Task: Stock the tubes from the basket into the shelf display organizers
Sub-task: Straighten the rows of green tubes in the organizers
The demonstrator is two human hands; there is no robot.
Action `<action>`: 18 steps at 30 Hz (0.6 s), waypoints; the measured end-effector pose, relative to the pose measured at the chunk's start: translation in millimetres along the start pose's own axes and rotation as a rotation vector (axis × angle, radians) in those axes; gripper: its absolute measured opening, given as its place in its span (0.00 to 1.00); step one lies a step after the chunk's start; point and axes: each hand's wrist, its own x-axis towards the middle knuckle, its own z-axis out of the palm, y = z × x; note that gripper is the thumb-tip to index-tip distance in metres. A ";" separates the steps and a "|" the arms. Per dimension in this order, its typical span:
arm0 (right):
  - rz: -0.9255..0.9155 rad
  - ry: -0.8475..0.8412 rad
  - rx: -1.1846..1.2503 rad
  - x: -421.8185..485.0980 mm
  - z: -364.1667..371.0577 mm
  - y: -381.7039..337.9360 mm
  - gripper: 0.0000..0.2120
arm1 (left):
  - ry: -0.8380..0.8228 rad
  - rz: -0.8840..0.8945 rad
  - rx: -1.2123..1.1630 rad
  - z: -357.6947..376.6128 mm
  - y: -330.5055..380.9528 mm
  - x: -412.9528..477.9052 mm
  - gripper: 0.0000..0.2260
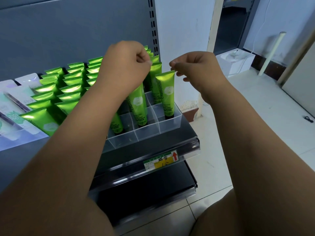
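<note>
- Your right hand (196,70) pinches a tube (166,92) by its crimp at centre frame; your left hand (126,65) grips a second tube (139,103).
- Seating step: next, release both squarely in the organizer (170,124).

**Room: back and right side**

Grey slotted panel (68,31) behind black shelf (185,132). White wall (184,31) right of it, dark doorway (233,23) beyond. Pale tile floor (255,125), dark skirting (272,67). White box (237,62) on floor; pole (271,53) leans against wall. Light even, cool.
</note>
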 end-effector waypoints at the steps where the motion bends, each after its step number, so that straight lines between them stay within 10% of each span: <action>1: 0.008 -0.003 -0.002 0.6 1.5 1.3 0.07 | -0.005 0.000 0.019 2.0 -1.8 0.6 0.04; 18: 0.147 -0.066 0.163 8.2 14.9 -12.2 0.08 | -0.203 -0.089 0.179 -6.3 0.6 27.8 0.06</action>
